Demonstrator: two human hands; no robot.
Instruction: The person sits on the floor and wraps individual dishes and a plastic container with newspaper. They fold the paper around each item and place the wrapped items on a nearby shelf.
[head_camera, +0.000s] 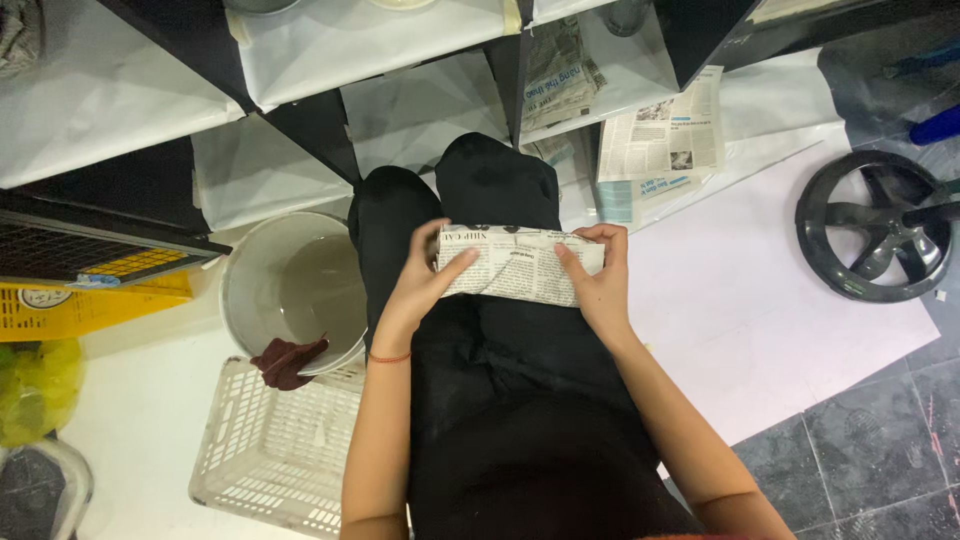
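Tight quarters here: shelf (300, 120) ahead, bucket (290, 285) and white basket (275, 450) close on the left, open floor sheet (740, 300) to the right. The newspaper bundle (520, 262) rests on the lap, pinched at both ends. The left hand (425, 275) and right hand (600, 275) have thumbs pressed on top and fingers curled round the edges.

A storeroom or shop floor: paper-lined black shelves (300, 120), plastic crates (270, 450), tiled floor (860, 430).

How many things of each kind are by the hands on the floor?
Hands: 2, the left hand and right hand, both on the newspaper bundle
Newspaper bundle: 1
Bucket: 1
White basket: 1
Dark red cloth: 1
Black wheel: 1
Total: 7
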